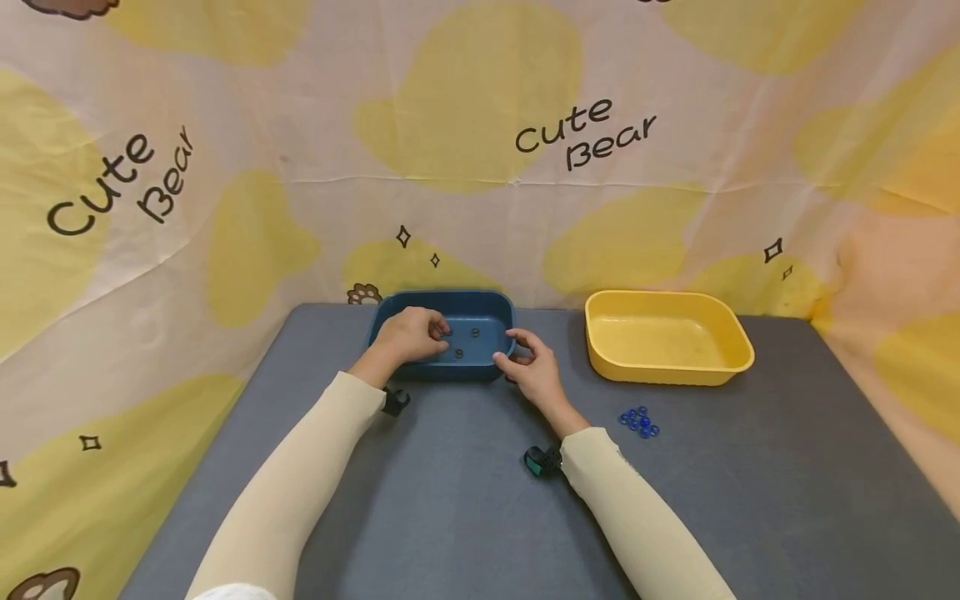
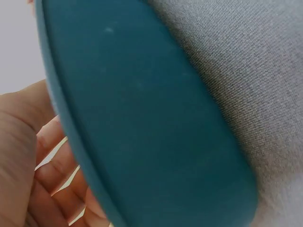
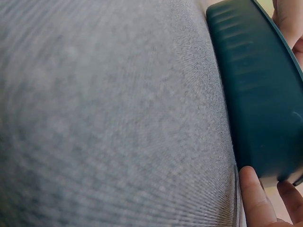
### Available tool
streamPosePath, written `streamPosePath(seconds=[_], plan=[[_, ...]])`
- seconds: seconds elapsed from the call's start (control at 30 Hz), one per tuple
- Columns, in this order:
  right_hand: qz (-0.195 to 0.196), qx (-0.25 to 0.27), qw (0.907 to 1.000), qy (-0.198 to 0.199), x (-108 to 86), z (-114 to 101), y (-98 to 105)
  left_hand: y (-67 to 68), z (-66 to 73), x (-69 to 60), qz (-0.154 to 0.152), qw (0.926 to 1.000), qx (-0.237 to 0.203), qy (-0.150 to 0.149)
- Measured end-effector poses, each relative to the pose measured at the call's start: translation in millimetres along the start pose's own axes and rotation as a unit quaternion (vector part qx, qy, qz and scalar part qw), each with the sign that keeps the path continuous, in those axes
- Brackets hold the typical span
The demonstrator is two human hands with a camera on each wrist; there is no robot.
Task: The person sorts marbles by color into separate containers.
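Note:
A blue tray [image 1: 487,310] stands at the back of the table, with small dark glass marbles [image 1: 475,332] on its floor. My left hand [image 1: 411,336] reaches over the tray's front left rim. Its thumb and forefinger are bent and a little apart beside a marble; the tray wall [image 2: 137,109] hides those fingertips in the left wrist view. At the front right corner, my right hand [image 1: 534,372] holds the tray between thumb and fingers. In the right wrist view, fingers [image 3: 255,198] lie against the tray's outer wall [image 3: 260,90], one low by the table.
To the right stands a yellow tray [image 1: 667,333]. In front of it, several blue glass marbles [image 1: 637,422] lie grouped on the grey table [image 1: 450,500]. A patterned cloth [image 1: 465,125] hangs right behind the trays.

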State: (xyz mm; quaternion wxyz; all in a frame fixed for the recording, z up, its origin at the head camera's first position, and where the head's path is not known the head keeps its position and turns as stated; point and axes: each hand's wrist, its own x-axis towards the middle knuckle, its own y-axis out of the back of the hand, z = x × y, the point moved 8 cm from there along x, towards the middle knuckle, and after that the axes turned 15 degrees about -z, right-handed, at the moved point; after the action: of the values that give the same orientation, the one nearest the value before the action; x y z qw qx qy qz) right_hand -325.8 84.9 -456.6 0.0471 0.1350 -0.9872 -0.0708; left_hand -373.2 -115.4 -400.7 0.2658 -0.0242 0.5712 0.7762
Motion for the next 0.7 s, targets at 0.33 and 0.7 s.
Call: streamPosePath(seconds=[0.33,0.7], plan=[[-0.002,-0.012,0.9994,-0.032,-1.9,0.6,1.5,2.0,4.4,-25.2,0.028,0.9993,-0.022,-0.013],[0.005,-0.029,0.9996,-0.001,-10.5,-15.6,5.4,4.3,6.8,-53.4,0.097,0.9912,-0.085,-0.03]])
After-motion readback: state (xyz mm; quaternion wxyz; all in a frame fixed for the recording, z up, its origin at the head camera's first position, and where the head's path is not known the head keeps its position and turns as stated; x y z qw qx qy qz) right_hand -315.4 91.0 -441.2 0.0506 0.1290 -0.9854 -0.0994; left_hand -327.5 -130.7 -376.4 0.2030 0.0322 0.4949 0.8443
